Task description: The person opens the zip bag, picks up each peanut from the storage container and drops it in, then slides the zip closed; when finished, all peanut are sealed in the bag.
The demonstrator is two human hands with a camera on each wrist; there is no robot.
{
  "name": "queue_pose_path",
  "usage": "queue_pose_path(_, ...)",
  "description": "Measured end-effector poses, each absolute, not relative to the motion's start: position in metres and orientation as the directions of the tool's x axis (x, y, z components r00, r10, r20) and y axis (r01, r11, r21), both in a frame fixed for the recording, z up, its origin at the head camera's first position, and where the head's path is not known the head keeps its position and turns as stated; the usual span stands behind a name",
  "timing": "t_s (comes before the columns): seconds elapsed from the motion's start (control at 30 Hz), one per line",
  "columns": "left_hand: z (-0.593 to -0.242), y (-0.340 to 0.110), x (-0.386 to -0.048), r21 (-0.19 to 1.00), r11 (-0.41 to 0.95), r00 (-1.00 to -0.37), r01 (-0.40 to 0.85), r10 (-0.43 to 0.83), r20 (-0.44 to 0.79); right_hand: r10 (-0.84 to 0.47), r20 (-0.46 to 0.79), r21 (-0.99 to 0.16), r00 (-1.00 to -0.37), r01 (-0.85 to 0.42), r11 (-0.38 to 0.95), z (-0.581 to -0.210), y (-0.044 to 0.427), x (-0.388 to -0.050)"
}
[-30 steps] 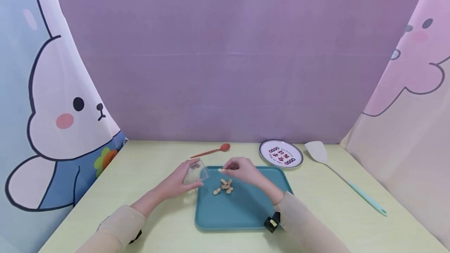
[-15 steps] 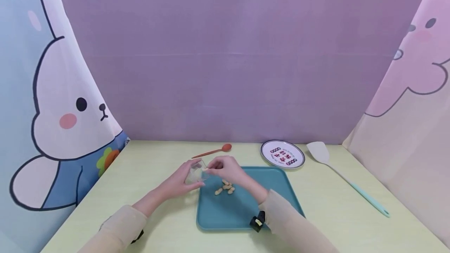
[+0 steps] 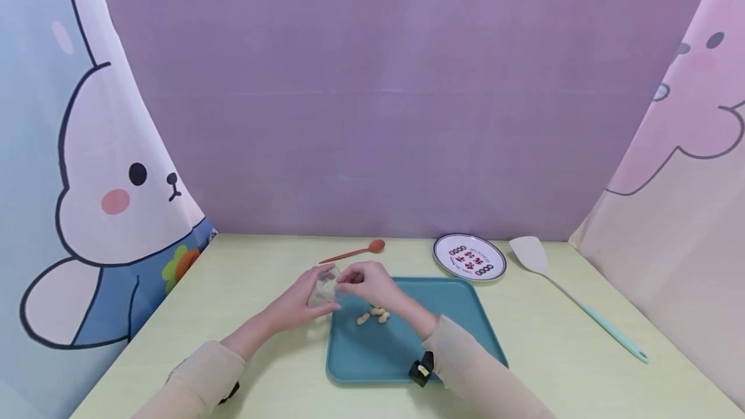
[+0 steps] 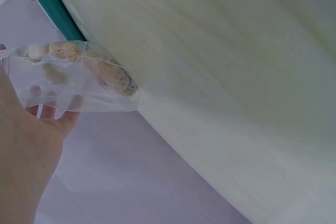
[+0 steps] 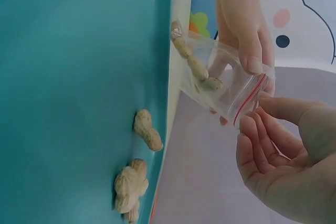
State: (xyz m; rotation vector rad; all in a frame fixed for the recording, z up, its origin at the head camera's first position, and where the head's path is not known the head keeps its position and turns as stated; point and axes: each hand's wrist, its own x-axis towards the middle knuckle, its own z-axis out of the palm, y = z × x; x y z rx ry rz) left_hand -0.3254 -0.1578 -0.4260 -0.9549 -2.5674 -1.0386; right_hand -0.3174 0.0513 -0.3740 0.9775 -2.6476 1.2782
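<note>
My left hand (image 3: 298, 302) (image 4: 26, 145) (image 5: 241, 19) grips a clear plastic bag (image 3: 324, 288) (image 4: 107, 100) (image 5: 231, 80) with a red zip line, thumb on one side and fingers on the other. Several unshelled peanuts (image 5: 198, 69) lie in the bag. With curled fingers, my right hand (image 3: 372, 286) (image 5: 294, 161) pinches at the edge of the bag's mouth; whether a peanut is between the fingertips is hidden. Several more peanuts (image 3: 377, 312) (image 5: 128, 184) rest on the teal tray (image 3: 407, 354) (image 5: 68, 103), partly behind my right hand in the head view.
Behind the tray lie an orange-red spoon (image 3: 376, 246) and, to its right, a white plate (image 3: 469, 257) with red print. A white spatula (image 3: 529, 253) with a mint handle stretches along the table's right side. Patterned cloths hang at both sides.
My right hand has moved left from over the tray to the bag's mouth, and the peanut it held is no longer visible between its fingers. My left hand has stayed almost still.
</note>
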Motion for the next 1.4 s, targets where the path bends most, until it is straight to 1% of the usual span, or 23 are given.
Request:
queue_pose_path(0.3, -0.425, -0.157, -0.325, 0.533, 0.56, -0.773, 0.634, 0.487, 0.407, -0.558, 0.276, -0.692, -0.782, -0.565, 0.45, -0.373, 0.063, -0.323)
queue_pose_path(0.47, -0.424, -0.158, -0.325, 0.544, 0.561, -0.78, 0.625, 0.481, 0.4, -0.573, 0.304, -0.695, -0.761, -0.589, 0.413, -0.371, 0.075, -0.329)
queue_pose_path(0.6, -0.423, -0.158, -0.325, 0.553, 0.57, -0.793, 0.608, 0.474, 0.382, -0.567, 0.331, -0.666, -0.754, -0.613, 0.426, -0.369, 0.086, -0.333)
queue_pose_path(0.73, -0.422, -0.158, -0.324, 0.555, 0.574, -0.797, 0.602, 0.473, 0.375, -0.558, 0.328, -0.654, -0.763, -0.609, 0.448, -0.371, 0.097, -0.338)
queue_pose_path(0.93, -0.423, -0.158, -0.325, 0.563, 0.562, -0.793, 0.606, 0.475, 0.381, -0.57, 0.284, -0.641, -0.771, -0.595, 0.486, -0.38, 0.112, -0.345)
queue_pose_path(1.17, -0.427, -0.157, -0.328, 0.557, 0.563, -0.79, 0.611, 0.477, 0.385, -0.584, 0.179, -0.654, -0.792, -0.539, 0.531, -0.391, 0.122, -0.349)
queue_pose_path(1.4, -0.428, -0.156, -0.327, 0.563, 0.56, -0.792, 0.608, 0.475, 0.383, -0.614, 0.086, -0.653, -0.784, -0.51, 0.56, -0.406, 0.129, -0.358)
